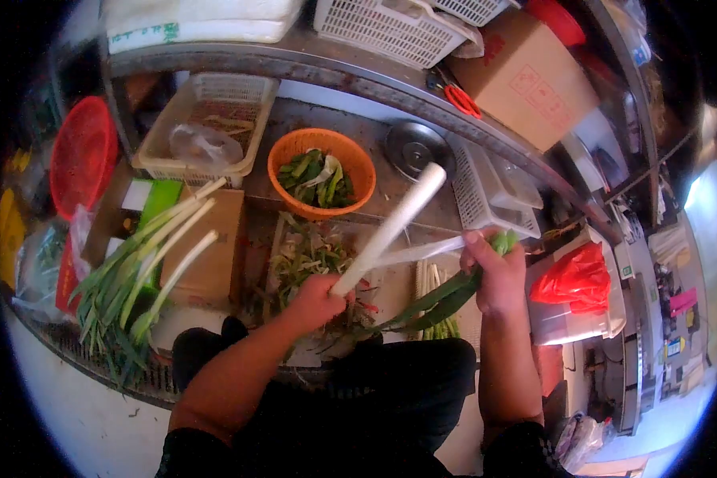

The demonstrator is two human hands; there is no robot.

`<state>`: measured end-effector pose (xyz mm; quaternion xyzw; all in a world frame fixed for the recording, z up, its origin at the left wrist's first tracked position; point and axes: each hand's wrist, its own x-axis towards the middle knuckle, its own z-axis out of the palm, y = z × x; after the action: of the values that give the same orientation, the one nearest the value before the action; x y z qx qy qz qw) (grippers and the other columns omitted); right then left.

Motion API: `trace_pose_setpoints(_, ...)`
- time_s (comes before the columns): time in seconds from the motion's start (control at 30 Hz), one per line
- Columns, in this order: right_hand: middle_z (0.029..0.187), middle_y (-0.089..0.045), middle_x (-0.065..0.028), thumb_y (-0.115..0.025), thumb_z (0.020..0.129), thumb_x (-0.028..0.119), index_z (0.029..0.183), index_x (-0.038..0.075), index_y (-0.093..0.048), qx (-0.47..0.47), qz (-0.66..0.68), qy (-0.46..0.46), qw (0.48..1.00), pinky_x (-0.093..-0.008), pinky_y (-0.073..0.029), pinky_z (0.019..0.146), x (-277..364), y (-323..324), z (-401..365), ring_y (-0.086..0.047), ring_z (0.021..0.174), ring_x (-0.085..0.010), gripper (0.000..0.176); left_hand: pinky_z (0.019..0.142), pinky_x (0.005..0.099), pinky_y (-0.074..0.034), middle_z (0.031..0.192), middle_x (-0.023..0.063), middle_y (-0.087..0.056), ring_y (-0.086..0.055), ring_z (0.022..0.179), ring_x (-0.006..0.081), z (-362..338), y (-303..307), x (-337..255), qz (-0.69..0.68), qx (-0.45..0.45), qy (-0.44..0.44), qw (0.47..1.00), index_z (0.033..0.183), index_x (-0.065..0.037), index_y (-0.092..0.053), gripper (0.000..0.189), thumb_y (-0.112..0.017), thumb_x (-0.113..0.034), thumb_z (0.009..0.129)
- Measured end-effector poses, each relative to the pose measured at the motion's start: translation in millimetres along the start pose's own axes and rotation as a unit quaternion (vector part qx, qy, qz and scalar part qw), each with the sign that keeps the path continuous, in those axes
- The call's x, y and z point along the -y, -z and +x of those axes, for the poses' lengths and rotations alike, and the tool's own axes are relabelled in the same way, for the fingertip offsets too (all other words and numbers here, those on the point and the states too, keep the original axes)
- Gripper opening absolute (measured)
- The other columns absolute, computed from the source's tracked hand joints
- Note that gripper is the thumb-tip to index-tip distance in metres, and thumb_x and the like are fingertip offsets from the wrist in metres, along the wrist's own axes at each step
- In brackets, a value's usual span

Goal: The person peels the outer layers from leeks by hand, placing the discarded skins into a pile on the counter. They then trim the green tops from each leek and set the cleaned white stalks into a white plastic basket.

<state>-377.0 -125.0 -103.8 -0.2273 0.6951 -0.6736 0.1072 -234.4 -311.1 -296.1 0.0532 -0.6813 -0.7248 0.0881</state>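
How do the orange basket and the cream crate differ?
Shape: the orange basket is round; the cream crate is rectangular.
Contents: the basket holds green leaves, the crate a clear plastic bag, among other bits.
Size: the basket looks smaller across than the crate's longer side.
Shared: both are open-topped.

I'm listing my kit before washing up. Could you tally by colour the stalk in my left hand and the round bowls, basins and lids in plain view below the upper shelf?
White: 1, the long stalk in your left hand
Orange: 1, the bowl
Red: 1, the basin
Silver: 1, the lid
Total: 4
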Motion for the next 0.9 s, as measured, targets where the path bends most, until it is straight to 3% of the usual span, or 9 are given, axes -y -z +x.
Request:
trace_pose_setpoints(0.13,0.062,-0.055,-0.0027,-0.070,0.082,0.009,0.081,0.002,-0.059,-0.053,-0.020,-0.011,0.998,-0.0249,-0.039,0.047,-7,9,0,-0.050,0.052,-0.0113,0.013,0.043,0.0256,-0.040,0.068,0.0023,-0.054,-0.048,0.049,0.0095,3,9,-1,-0.139,-0.025,0.037,0.989,0.099,-0.001,-0.060,0.024,-0.060,-0.009,0.076)
trace_pose_setpoints(0.27,0.062,-0.054,-0.0029,-0.069,0.082,0.009,0.081,0.002,-0.058,-0.118,-0.006,0.014,0.993,-0.0246,-0.037,0.047,-10,19,3,-0.049,0.051,-0.0117,0.013,0.046,0.0263,-0.043,0.068,0.0025,-0.054,-0.048,0.046,0.0095,3,14,-14,-0.223,-0.039,0.038,0.973,0.091,-0.001,-0.061,0.014,-0.060,-0.009,0.080)
trace_pose_setpoints(0.47,0.065,-0.054,-0.0016,-0.069,0.083,0.009,0.082,0.002,-0.059,-0.189,0.047,0.089,0.977,-0.0234,-0.037,0.049,-8,26,9,-0.048,0.053,-0.0107,0.013,0.050,0.0303,-0.048,0.089,0.0154,-0.065,-0.055,0.052,0.0159,12,19,-6,-0.245,-0.092,0.066,0.963,0.096,0.000,-0.059,0.022,-0.058,-0.017,0.082)
trace_pose_setpoints(0.53,0.065,-0.054,-0.0010,-0.069,0.083,0.009,0.082,0.002,-0.059,-0.200,0.039,0.099,0.974,-0.0226,-0.036,0.050,-9,23,9,-0.048,0.054,-0.0097,0.013,0.057,0.0378,-0.054,0.103,0.0247,-0.065,-0.061,0.058,0.0228,14,22,2,-0.300,-0.085,0.021,0.950,0.090,-0.003,-0.059,0.025,-0.055,-0.024,0.078)
trace_pose_setpoints(0.57,0.066,-0.053,-0.0003,-0.069,0.084,0.009,0.082,0.001,-0.059,-0.213,0.031,0.111,0.970,-0.0218,-0.036,0.050,-10,22,8,-0.047,0.055,-0.0087,0.013,0.057,0.0378,-0.054,0.103,0.0247,-0.065,-0.061,0.058,0.0228,13,24,5,-0.300,-0.086,0.022,0.950,0.090,-0.003,-0.059,0.025,-0.055,-0.024,0.078)
trace_pose_setpoints(0.7,0.069,-0.057,-0.0046,-0.067,0.085,0.012,0.090,0.000,-0.060,-0.201,-0.059,0.129,0.969,-0.0279,-0.045,0.056,-24,25,3,-0.053,0.058,-0.0148,0.015,0.066,0.0423,-0.054,0.106,0.0263,-0.063,-0.065,0.066,0.0297,11,31,5,-0.380,-0.039,0.023,0.924,0.088,-0.004,-0.059,0.025,-0.053,-0.026,0.078)
trace_pose_setpoints(0.77,0.078,-0.064,-0.0050,-0.074,0.081,0.015,0.103,-0.001,-0.064,-0.091,-0.367,0.124,0.917,-0.0277,-0.048,0.067,-30,17,-1,-0.057,0.070,-0.0135,0.029,0.068,0.0431,-0.054,0.107,0.0265,-0.063,-0.065,0.068,0.0318,12,34,6,-0.401,-0.021,0.023,0.916,0.088,-0.003,-0.058,0.026,-0.053,-0.027,0.078)
trace_pose_setpoints(0.8,0.088,-0.069,-0.0085,-0.076,0.079,0.020,0.111,0.003,-0.065,-0.033,-0.368,0.116,0.922,-0.0310,-0.050,0.076,-31,2,-9,-0.063,0.078,-0.0174,0.038,0.072,0.0432,-0.053,0.110,0.0259,-0.062,-0.065,0.075,0.0318,12,35,7,-0.416,-0.004,0.017,0.909,0.089,-0.003,-0.057,0.027,-0.050,-0.027,0.078)
trace_pose_setpoints(0.9,0.090,-0.069,-0.0116,-0.076,0.078,0.023,0.110,0.006,-0.065,0.027,-0.411,0.150,0.899,-0.0319,-0.050,0.077,-49,-27,-26,-0.065,0.082,-0.0190,0.038,0.080,0.0440,-0.050,0.114,0.0254,-0.060,-0.063,0.090,0.0328,10,33,-3,-0.429,-0.003,0.021,0.903,0.090,-0.002,-0.057,0.028,-0.047,-0.025,0.078)
